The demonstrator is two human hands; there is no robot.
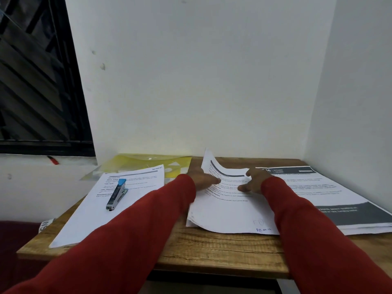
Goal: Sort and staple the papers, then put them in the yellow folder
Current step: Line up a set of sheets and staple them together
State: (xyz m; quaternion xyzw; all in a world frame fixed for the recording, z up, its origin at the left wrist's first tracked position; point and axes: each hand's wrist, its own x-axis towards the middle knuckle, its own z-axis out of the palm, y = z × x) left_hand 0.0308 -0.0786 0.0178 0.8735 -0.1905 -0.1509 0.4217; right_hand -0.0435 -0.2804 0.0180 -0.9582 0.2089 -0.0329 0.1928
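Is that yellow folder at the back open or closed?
Closed, it seems: the yellow folder lies flat, flap down with its snap button on top. Papers overlap its near edge.

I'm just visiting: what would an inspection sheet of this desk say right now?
Surface: wooden table in a white corner.
Job's things: middle papers, top corner curled up; left papers under the stapler; right stack; yellow folder at the back.
Clutter: red object on the sill.
Hands: left hand and right hand rest on the middle papers.
Cables: nothing seen.
Surroundings: dark window at left.
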